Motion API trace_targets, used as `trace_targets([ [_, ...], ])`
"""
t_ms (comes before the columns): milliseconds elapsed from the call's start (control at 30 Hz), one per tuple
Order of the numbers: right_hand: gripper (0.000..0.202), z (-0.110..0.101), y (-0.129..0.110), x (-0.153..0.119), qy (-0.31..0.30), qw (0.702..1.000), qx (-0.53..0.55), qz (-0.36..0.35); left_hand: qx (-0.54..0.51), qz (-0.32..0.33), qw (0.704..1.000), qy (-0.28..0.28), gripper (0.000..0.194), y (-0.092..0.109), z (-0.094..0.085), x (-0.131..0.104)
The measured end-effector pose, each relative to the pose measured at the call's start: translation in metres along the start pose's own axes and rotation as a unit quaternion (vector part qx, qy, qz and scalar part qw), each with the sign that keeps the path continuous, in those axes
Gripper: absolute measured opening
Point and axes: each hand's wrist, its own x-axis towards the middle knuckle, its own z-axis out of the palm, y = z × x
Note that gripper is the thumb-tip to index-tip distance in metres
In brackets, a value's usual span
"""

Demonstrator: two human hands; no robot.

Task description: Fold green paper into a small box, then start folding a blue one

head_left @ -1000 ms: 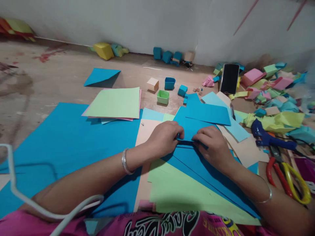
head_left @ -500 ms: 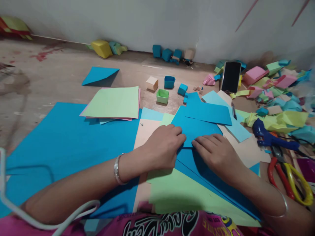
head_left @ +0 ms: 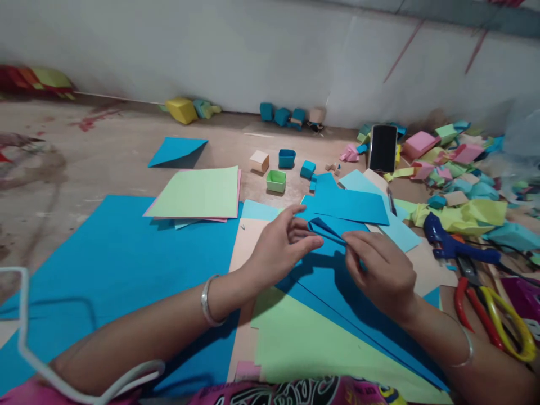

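A narrow folded blue paper strip (head_left: 327,229) is held above the blue sheets in front of me. My right hand (head_left: 377,270) pinches its right end between thumb and fingers. At the strip's left end is my left hand (head_left: 280,247), its thumb and fingers apart around that end; whether they touch it is unclear. A flat blue piece (head_left: 352,207) lies just beyond the hands. Small open paper boxes, one blue (head_left: 287,158) and one green (head_left: 275,181), stand farther back beside a peach one (head_left: 259,161).
Stacked green and pink sheets (head_left: 198,194) lie on a large blue sheet (head_left: 126,264) at left. To the right are a phone (head_left: 382,148), a blue glue gun (head_left: 458,244), scissors (head_left: 506,323) and a pile of paper pieces (head_left: 464,152). A white cable (head_left: 25,332) crosses the lower left.
Both hands have lifted from the blue paper, raising the folded strip. My left hand has turned and spread its fingers, while my right hand pinches the strip. The camera view has tilted up slightly.
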Motion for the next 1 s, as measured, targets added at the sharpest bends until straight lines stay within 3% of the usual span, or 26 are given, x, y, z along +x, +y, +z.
trace_targets([
  [67, 0.029, -0.002, -0.005, -0.001, 0.021, 0.999, -0.022, -0.036, -0.121, -0.056, 0.986, -0.099, 0.046, 0.003, 0.01, -0.008],
  [200, 0.03, -0.003, -0.019, -0.006, 0.039, 0.99, -0.011, -0.139, -0.093, -0.012, 0.99, -0.109, 0.036, 0.014, 0.022, -0.023],
  [300, 0.021, -0.001, -0.026, -0.01, 0.047, 0.984, 0.031, -0.167, -0.078, 0.03, 0.99, -0.115, 0.032, 0.021, 0.02, -0.026],
  [400, 0.022, 0.002, -0.029, -0.011, 0.031, 0.985, 0.054, -0.163, -0.081, 0.022, 0.991, -0.108, 0.03, 0.021, 0.018, -0.027],
  [567, 0.027, 0.006, -0.026, -0.008, 0.009, 0.987, 0.067, -0.146, -0.108, 0.04, 0.983, -0.142, 0.047, 0.011, 0.013, -0.029],
  [733, 0.03, 0.001, -0.019, 0.001, -0.043, 0.983, 0.147, -0.106, -0.007, 0.1, 0.985, -0.141, 0.031, 0.009, 0.002, -0.021],
  [900, 0.031, -0.011, -0.007, 0.005, 0.001, 0.987, 0.163, -0.018, 0.012, 0.051, 0.974, -0.22, 0.023, 0.012, -0.004, -0.01],
  [1000, 0.033, -0.015, -0.005, 0.006, -0.001, 0.989, 0.15, -0.015, 0.009, 0.031, 0.964, -0.263, 0.021, 0.013, -0.005, -0.008],
])
